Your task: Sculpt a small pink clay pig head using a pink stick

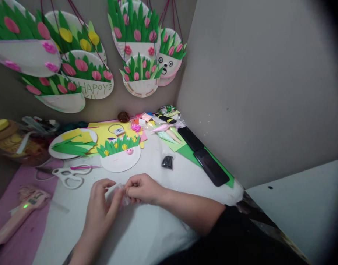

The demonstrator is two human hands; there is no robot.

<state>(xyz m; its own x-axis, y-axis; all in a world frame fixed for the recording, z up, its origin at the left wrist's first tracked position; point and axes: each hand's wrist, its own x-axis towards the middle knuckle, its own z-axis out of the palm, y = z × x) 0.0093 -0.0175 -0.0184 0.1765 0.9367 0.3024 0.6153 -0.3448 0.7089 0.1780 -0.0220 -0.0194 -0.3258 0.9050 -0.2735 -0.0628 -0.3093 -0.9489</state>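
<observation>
Small clear bag [122, 195] pinched between curled left hand [101, 206] and right hand [143, 189].

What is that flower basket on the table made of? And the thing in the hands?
The basket looks like a matte white paper plate cut in half, going by its round, flat shape. Its green leaves look like flat craft paper or foam; which one is hard to tell. The left hand and right hand pinch a small clear piece, probably glossy thin plastic, though it is blurry.
</observation>
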